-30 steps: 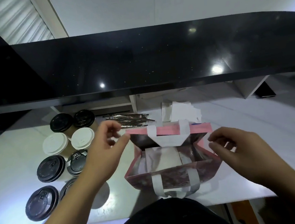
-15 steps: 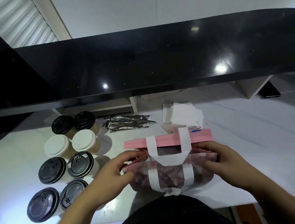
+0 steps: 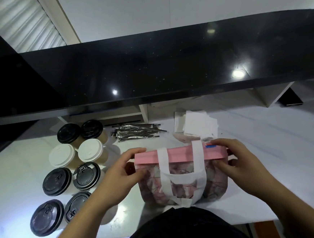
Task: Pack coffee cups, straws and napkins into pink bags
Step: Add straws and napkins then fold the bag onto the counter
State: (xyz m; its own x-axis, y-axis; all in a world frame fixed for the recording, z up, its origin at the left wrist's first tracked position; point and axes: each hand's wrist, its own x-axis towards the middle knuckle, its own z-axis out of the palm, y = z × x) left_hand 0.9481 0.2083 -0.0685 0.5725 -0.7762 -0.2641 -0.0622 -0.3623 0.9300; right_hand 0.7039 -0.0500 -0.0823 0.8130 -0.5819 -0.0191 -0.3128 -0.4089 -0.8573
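Pink bag (image 3: 182, 170) now pressed flat, left hand (image 3: 117, 175) and right hand (image 3: 244, 165) each with pinching grip on its top edge

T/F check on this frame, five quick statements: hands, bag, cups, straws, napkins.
1. Both hands grip the pink bag's top edge. True: the left hand and right hand pinch the two ends of the bag.
2. Eight lidded cups stand on the person's left. True: the cups stand in two columns.
3. All lids are black. False: two are white, six are dark.
4. The straws lie inside the bag. False: the straws lie on the counter beyond it.
5. The napkins are left of the cups. False: the napkins lie right of the straws, behind the bag.
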